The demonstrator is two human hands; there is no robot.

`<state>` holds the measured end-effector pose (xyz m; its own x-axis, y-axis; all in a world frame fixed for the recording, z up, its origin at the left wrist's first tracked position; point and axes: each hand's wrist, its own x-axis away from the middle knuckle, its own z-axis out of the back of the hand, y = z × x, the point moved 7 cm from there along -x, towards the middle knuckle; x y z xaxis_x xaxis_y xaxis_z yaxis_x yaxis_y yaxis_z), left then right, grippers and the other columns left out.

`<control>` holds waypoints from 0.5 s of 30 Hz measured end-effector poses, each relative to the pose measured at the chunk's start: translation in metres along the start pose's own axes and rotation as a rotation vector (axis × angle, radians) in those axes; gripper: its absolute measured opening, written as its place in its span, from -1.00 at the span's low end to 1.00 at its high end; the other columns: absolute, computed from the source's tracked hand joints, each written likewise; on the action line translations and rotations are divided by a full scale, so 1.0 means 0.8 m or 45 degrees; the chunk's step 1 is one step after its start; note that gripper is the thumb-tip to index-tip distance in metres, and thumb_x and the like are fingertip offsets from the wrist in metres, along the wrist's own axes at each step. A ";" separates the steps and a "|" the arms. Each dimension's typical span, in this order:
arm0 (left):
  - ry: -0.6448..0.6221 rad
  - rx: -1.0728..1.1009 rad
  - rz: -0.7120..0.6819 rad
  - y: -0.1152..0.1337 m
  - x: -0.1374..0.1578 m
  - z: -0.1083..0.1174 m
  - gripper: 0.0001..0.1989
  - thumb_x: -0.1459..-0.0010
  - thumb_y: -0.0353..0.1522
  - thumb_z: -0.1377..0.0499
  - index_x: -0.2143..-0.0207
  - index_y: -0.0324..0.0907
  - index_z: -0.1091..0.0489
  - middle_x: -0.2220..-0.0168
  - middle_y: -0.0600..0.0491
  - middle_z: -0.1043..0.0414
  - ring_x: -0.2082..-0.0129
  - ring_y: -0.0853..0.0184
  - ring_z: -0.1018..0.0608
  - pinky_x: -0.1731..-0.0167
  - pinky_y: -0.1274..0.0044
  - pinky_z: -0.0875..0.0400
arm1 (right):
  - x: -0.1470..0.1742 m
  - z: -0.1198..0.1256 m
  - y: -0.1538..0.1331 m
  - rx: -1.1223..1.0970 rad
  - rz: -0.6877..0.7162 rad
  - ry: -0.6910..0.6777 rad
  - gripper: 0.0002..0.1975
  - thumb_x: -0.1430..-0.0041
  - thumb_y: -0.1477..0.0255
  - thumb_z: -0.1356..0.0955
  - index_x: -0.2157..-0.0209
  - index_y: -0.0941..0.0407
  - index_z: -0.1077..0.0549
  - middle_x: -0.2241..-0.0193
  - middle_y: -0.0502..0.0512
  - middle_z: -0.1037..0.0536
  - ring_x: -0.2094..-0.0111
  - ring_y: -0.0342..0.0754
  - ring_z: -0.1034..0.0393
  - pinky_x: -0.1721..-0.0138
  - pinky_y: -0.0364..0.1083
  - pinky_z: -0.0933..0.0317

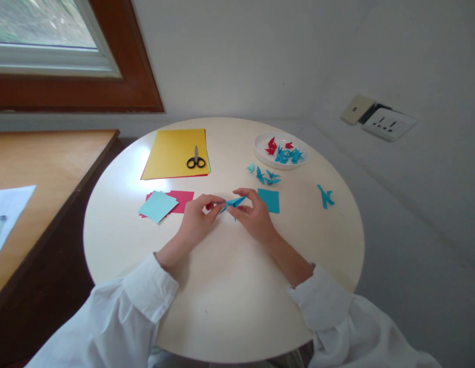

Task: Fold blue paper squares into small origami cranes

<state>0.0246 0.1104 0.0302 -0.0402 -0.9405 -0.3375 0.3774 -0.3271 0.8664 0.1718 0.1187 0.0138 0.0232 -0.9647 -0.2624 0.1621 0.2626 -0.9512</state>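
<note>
A blue origami crane (235, 202) is held between both hands above the middle of the round white table (229, 312). My left hand (202, 214) pinches its left end with thumb and fingertips. On the other side, my right hand (254, 213) closes on the body and wing with thumb and forefinger. A blue paper square (269, 200) lies just beyond the right hand. Left of the left hand are pink paper squares (183, 201) with a light blue square (158, 206) on top. Behind the hands stand several folded blue cranes (268, 177) and a small pale one (251, 167).
Black-handled scissors (196, 159) rest on a stack of yellow paper (172, 148) at the back left. A white dish (260, 154) holds red and blue cranes at the back right. Cut blue paper pieces (325, 197) lie near the right edge. A wooden desk (64, 168) stands left.
</note>
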 end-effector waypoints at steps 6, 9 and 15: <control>-0.068 0.086 0.106 -0.002 -0.004 -0.007 -0.88 0.00 -0.40 -0.15 0.46 -0.19 -0.49 0.42 0.03 -0.56 0.42 0.34 -0.52 0.39 0.55 -0.37 | -0.003 -0.005 0.008 -0.150 -0.055 -0.066 -0.83 0.11 0.37 -0.38 0.44 0.10 -0.33 0.41 0.01 -0.42 0.38 -0.12 -0.36 0.34 -0.11 -0.29; -0.067 0.125 0.136 -0.002 -0.004 -0.006 -0.90 0.02 -0.39 -0.17 0.51 -0.21 -0.47 0.46 0.03 -0.55 0.45 0.35 -0.51 0.42 0.56 -0.36 | -0.005 -0.006 0.011 -0.222 -0.084 -0.075 -0.87 0.13 0.42 -0.36 0.47 0.10 -0.31 0.45 -0.01 -0.41 0.43 -0.14 -0.34 0.40 -0.13 -0.27; -0.063 0.181 0.126 -0.003 -0.003 -0.006 -0.91 0.03 -0.38 -0.19 0.52 -0.23 -0.44 0.49 0.04 -0.51 0.47 0.38 -0.48 0.44 0.58 -0.33 | -0.003 -0.011 0.015 -0.263 -0.143 -0.125 -0.86 0.13 0.43 -0.36 0.49 0.10 -0.29 0.43 -0.02 -0.42 0.44 -0.16 -0.34 0.41 -0.13 -0.27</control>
<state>0.0279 0.1137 0.0269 -0.0562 -0.9710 -0.2322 0.2475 -0.2389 0.9390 0.1653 0.1241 0.0012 0.1138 -0.9827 -0.1460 -0.0356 0.1429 -0.9891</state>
